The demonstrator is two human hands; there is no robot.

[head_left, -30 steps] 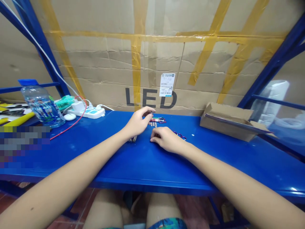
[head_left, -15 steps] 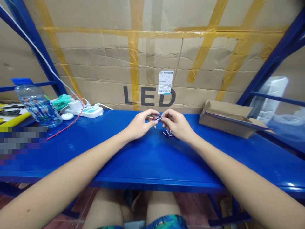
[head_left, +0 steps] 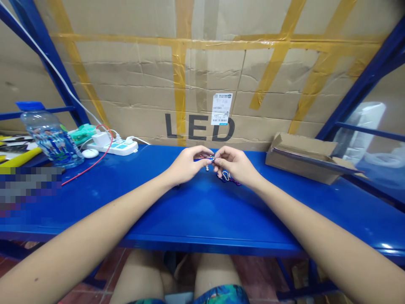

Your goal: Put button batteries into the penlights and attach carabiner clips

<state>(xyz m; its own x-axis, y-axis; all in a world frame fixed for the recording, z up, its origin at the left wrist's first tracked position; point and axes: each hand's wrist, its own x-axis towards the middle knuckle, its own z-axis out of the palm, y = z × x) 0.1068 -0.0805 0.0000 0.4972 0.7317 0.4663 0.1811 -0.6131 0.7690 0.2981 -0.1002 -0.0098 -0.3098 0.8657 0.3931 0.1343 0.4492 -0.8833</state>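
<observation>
My left hand [head_left: 193, 165] and my right hand [head_left: 230, 162] meet at the middle of the blue table, fingertips nearly touching. Between them is a small item with blue, red and silvery parts [head_left: 207, 159], pinched by thumb and fingers on both sides. It is too small to make out fully. A tiny metallic piece [head_left: 207, 167] hangs just below the left thumb. Beneath my right hand, a small bundle of blue, white and purple cord or clips [head_left: 226, 176] lies on the table, partly hidden by the fingers.
On the left of the blue table [head_left: 202, 211] stand a water bottle [head_left: 53, 139], a white power strip [head_left: 122, 147], a red cable [head_left: 104, 156] and yellow-handled tools [head_left: 22, 159]. An open cardboard box [head_left: 303, 158] lies at the right. A large taped carton [head_left: 142, 93] rises behind.
The small item between my fingertips has turned slightly, showing more blue. More of the coloured bundle shows under my right hand. The view has shifted slightly.
</observation>
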